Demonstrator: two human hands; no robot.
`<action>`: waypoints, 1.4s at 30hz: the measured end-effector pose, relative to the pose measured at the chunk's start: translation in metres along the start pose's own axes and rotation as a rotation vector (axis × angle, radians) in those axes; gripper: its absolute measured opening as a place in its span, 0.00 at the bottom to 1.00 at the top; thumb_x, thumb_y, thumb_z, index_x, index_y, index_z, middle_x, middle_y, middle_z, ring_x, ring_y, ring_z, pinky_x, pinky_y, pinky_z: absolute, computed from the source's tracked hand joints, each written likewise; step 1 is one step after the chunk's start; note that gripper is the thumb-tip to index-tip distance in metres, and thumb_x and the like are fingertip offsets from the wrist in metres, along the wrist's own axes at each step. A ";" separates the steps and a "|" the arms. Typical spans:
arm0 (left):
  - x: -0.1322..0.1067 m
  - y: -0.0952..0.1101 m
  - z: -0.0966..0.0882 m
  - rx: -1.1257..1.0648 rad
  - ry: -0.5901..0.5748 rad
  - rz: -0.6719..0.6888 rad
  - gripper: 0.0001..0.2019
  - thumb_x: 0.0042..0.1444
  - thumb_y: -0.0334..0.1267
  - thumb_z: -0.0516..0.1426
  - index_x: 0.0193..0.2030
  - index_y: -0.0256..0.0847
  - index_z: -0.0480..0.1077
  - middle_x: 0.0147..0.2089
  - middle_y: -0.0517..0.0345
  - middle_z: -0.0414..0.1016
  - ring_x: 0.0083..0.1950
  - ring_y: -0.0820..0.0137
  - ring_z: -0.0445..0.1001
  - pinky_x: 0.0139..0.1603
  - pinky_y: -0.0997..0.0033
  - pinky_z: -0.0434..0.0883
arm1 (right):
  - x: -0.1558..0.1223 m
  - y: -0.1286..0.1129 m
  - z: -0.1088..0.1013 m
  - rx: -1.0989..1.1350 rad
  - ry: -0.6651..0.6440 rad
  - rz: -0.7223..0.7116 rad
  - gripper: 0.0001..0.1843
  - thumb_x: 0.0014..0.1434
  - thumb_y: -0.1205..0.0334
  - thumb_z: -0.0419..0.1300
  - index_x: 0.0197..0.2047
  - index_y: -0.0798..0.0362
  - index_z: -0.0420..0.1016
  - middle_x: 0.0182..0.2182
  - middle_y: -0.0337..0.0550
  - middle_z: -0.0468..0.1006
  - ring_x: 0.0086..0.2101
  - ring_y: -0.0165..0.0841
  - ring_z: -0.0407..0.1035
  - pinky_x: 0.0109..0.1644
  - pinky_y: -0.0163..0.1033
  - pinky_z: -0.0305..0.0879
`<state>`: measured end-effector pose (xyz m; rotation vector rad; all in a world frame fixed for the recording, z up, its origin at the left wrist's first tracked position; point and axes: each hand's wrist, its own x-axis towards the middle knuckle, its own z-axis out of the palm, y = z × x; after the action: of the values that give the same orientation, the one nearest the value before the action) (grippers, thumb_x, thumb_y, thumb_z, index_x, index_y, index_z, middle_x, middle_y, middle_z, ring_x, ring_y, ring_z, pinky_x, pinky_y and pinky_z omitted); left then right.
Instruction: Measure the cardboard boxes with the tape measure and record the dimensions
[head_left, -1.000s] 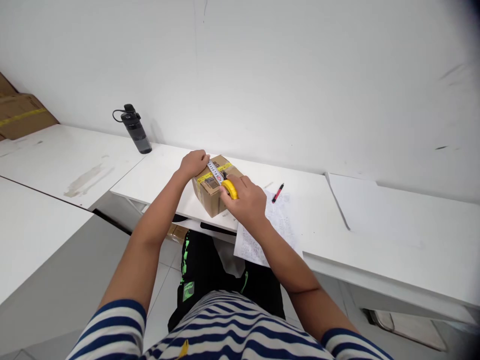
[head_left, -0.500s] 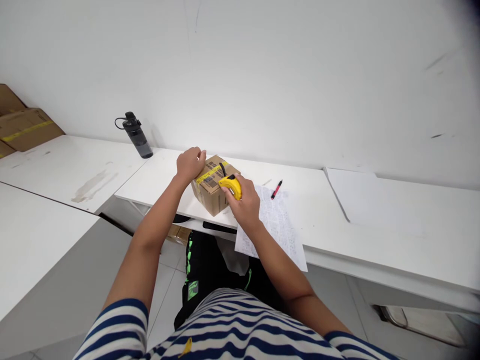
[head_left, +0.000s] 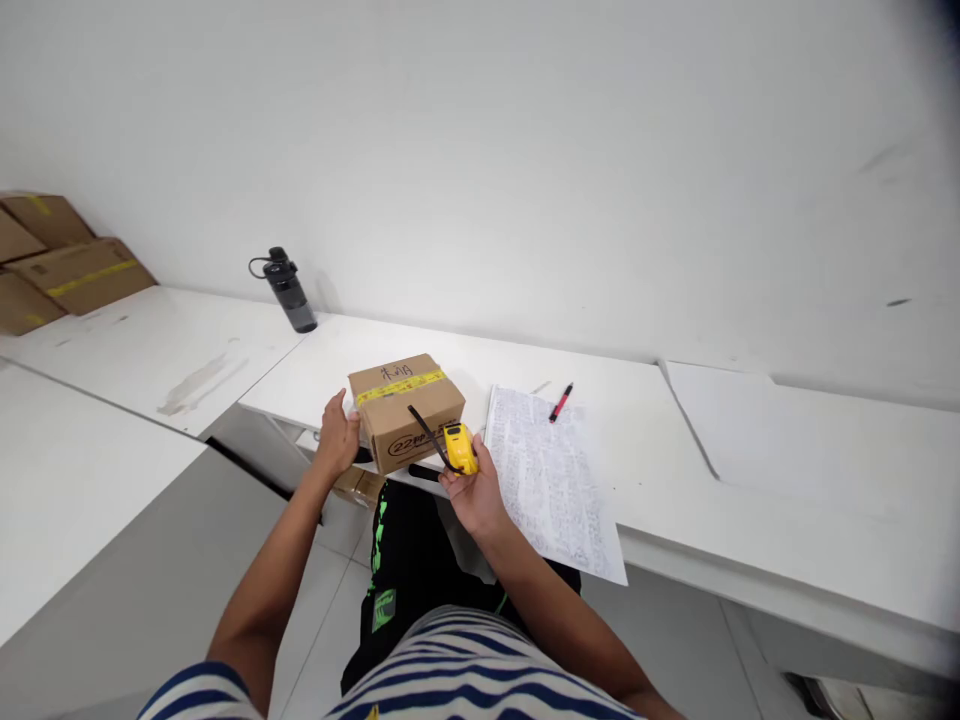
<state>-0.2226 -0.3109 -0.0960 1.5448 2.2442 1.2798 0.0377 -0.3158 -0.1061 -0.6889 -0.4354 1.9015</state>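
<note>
A small cardboard box (head_left: 409, 402) with a yellow tape strip across its top sits at the front edge of the white desk (head_left: 660, 440). My left hand (head_left: 337, 438) grips the box's left side, fingers curled against it. My right hand (head_left: 469, 485) holds a yellow tape measure (head_left: 458, 447) at the box's right front corner; its black strap hangs across the box's front face.
A written sheet of paper (head_left: 551, 480) lies right of the box, with a red pen (head_left: 559, 402) behind it. A dark water bottle (head_left: 289, 290) stands by the wall. Cardboard boxes (head_left: 56, 265) are stacked far left. Another white sheet (head_left: 787, 420) lies at right.
The measuring tape that lay across the box top has retracted. The box has turned and slid toward the desk's front edge. My left hand dropped from the top to its left side.
</note>
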 end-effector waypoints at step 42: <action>0.008 0.059 -0.022 -0.334 -0.308 -0.287 0.22 0.61 0.60 0.59 0.34 0.45 0.59 0.33 0.59 0.70 0.33 0.67 0.70 0.36 0.67 0.66 | 0.127 -0.161 0.025 -1.692 -0.557 -0.911 0.26 0.70 0.53 0.58 0.69 0.40 0.72 0.65 0.49 0.72 0.59 0.46 0.72 0.58 0.55 0.77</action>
<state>-0.1961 -0.3102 -0.0383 1.1605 1.8646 1.1684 0.0954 -0.1336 -0.0274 -0.6890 -2.3235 0.4417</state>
